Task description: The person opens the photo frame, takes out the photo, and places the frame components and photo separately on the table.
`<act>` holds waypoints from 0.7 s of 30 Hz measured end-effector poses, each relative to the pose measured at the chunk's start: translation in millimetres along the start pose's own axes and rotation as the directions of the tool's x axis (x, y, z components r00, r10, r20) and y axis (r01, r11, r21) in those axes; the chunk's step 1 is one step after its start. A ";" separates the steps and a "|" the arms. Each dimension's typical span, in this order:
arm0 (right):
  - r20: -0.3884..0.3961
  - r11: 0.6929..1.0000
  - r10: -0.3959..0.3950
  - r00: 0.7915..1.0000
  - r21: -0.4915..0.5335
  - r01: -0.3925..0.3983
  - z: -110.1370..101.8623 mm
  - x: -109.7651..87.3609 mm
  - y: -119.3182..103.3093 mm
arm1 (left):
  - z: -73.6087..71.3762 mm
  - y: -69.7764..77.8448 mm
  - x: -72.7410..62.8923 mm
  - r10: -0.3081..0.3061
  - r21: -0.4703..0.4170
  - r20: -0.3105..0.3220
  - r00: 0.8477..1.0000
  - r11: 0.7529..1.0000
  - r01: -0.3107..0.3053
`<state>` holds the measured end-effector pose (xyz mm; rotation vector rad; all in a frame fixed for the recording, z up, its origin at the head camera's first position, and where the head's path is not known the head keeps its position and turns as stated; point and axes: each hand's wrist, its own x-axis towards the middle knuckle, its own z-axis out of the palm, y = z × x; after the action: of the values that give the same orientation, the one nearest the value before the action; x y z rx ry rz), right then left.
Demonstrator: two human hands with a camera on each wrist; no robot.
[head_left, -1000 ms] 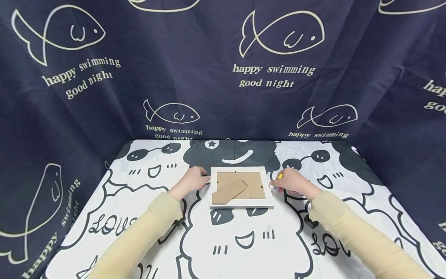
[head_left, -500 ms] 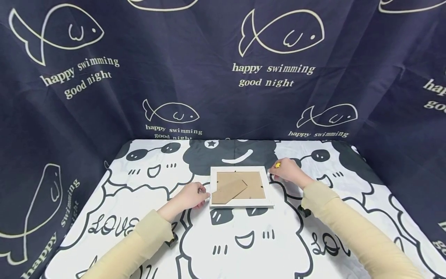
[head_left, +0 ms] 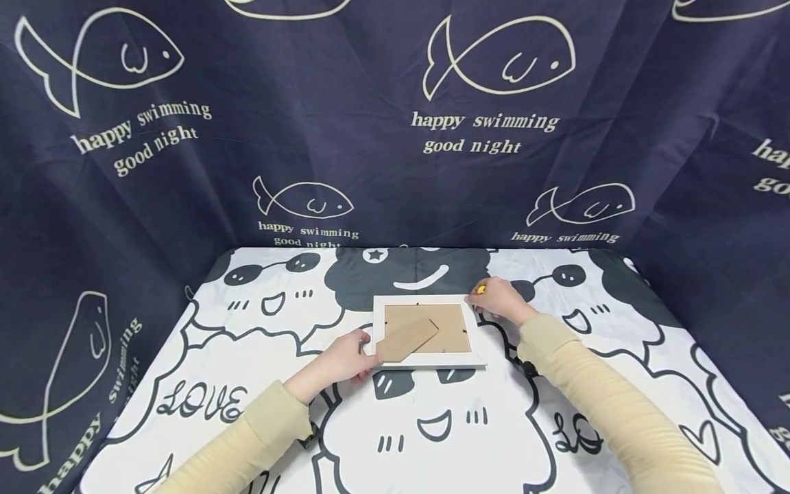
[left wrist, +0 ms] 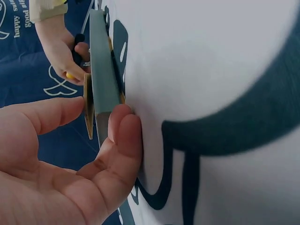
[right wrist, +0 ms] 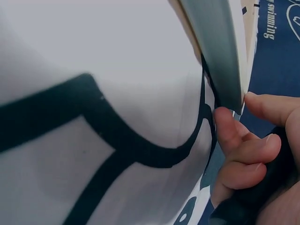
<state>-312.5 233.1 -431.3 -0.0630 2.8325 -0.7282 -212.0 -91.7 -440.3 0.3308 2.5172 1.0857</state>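
A white picture frame (head_left: 432, 359) lies back up on the table, showing its brown backing board (head_left: 455, 322) and flat brown stand (head_left: 404, 343). My left hand (head_left: 347, 355) grips the near left corner. In the left wrist view its thumb is at the stand and its fingers reach under the frame's edge. At the far right corner, my right hand (head_left: 501, 298) pinches the frame between thumb and forefinger. The same hand keeps a screwdriver (left wrist: 78, 43) in its other fingers, with a black handle and yellow end; its tip is hidden.
A white cloth (head_left: 278, 384) printed with black cartoon sheep covers the table. Dark blue curtains (head_left: 370, 89) with fish drawings hang behind and at both sides.
My left hand has slid down the frame's left side to the near corner. My right hand has moved up the right side to the far corner. The frame stays almost in place.
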 end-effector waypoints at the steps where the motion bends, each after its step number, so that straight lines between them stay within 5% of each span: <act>1: -0.001 1.000 0.002 1.000 -0.005 -0.002 0.0 -0.1 -0.2 | 0.7 0.2 0.3 0.002 0.000 0.000 1.000 1.000 -0.002; 21: -0.008 1.000 -0.015 1.000 0.012 0.015 3.3 4.1 -3.3 | 4.9 1.9 -0.5 0.033 0.002 0.014 0.999 0.999 -0.033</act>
<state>-315.8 228.3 -433.3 -0.0796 2.8375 -0.7506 -209.3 -87.5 -441.8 0.3801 2.5095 1.0896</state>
